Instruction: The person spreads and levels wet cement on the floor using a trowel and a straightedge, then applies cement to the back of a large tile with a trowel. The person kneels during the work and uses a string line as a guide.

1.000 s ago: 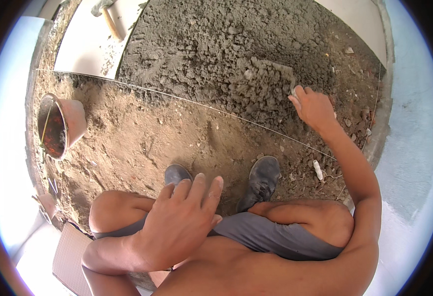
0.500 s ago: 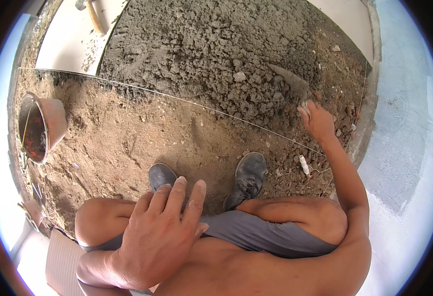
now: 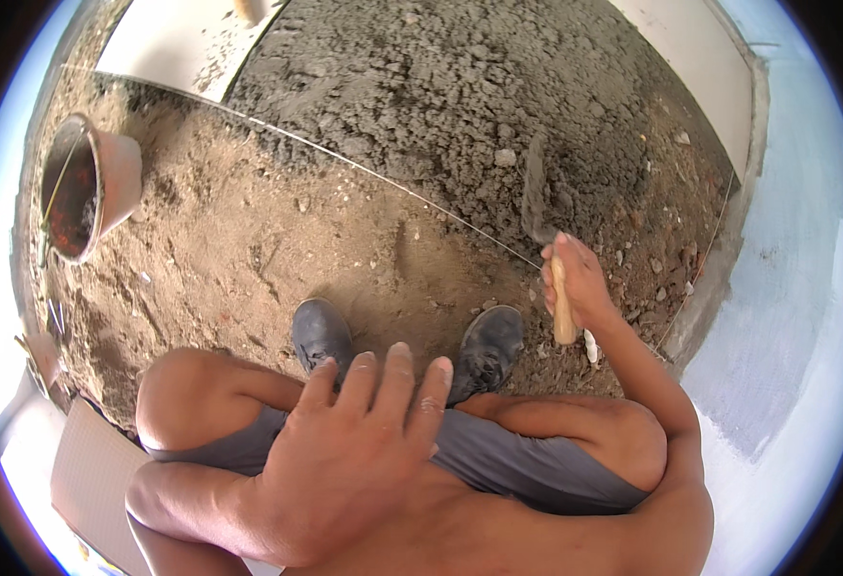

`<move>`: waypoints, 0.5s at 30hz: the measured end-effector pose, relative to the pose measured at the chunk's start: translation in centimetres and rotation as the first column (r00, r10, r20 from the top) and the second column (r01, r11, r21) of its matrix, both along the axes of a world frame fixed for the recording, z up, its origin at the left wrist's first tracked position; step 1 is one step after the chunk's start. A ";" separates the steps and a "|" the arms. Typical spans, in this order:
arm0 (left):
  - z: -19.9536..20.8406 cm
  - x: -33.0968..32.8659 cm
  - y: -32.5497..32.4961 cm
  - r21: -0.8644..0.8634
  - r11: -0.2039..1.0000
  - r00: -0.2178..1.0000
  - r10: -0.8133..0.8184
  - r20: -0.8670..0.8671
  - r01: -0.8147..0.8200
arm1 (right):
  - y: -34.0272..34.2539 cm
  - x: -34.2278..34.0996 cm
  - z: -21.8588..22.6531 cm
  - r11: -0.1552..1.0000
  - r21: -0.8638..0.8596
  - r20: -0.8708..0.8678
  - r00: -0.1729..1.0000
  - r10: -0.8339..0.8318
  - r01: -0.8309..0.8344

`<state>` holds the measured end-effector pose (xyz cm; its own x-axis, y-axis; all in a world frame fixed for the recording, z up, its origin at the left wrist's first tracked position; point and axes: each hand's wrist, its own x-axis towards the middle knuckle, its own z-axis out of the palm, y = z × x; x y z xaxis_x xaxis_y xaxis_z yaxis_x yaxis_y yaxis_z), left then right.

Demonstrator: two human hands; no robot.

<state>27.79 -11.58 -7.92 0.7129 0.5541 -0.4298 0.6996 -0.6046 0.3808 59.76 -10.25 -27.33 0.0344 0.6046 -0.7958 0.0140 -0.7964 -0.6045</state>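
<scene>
My right hand point(image 3: 582, 280) is closed around the wooden handle of a trowel point(image 3: 535, 187). The trowel's mortar-coated blade stands on edge, its tip pointing away from me, against the lumpy grey mortar point(image 3: 412, 96). A pale stone point(image 3: 505, 157) lies just left of the blade. My left hand point(image 3: 354, 451) hovers above my lap, back upward, holding nothing, its fingers stretched out and a little apart. Across the near edge of the mortar runs a taut white string point(image 3: 373, 175), passing close to the trowel's neck.
Pale tiles lie at far left point(image 3: 177, 43) and far right point(image 3: 695, 72); a wooden tool handle point(image 3: 247, 12) rests on the left one. A bucket point(image 3: 119, 178) stands on the dirt at left. Beside my right forearm is a white string spool point(image 3: 591, 347). A bluish wall point(image 3: 776, 288) borders the right.
My right hand has drawn the trowel back toward me and left, and the blade has turned from lying slanted to standing on edge. My view has shifted; my left hand stays outstretched.
</scene>
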 end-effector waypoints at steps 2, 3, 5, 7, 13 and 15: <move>0.3 0.0 -0.2 0.010 1.000 1.000 0.000 0.003 0.000 | 2.7 -2.3 -0.5 0.999 0.019 -0.010 0.999 0.051 -0.051; 0.2 0.0 -0.3 0.013 1.000 1.000 0.002 0.008 -0.002 | 3.9 -3.4 -0.8 0.992 0.035 -0.003 0.993 0.121 -0.121; 0.4 -0.1 -0.7 0.023 0.999 1.000 0.022 0.004 -0.022 | 6.3 -6.0 -1.7 0.962 0.073 0.004 0.965 0.264 -0.263; 0.5 -0.2 -0.8 0.028 0.999 0.999 0.040 0.011 -0.040 | 8.6 -7.6 -1.8 0.886 0.077 0.169 0.882 0.440 -0.457; 0.8 -0.6 -0.8 0.075 0.996 0.999 0.040 0.036 -0.043 | 12.1 -7.3 -0.3 0.343 -0.032 0.670 0.235 0.704 -0.939; 0.9 -0.8 -0.8 0.077 0.996 0.998 0.049 0.031 -0.051 | 12.2 -7.3 0.8 0.282 -0.121 0.729 0.108 0.676 -0.952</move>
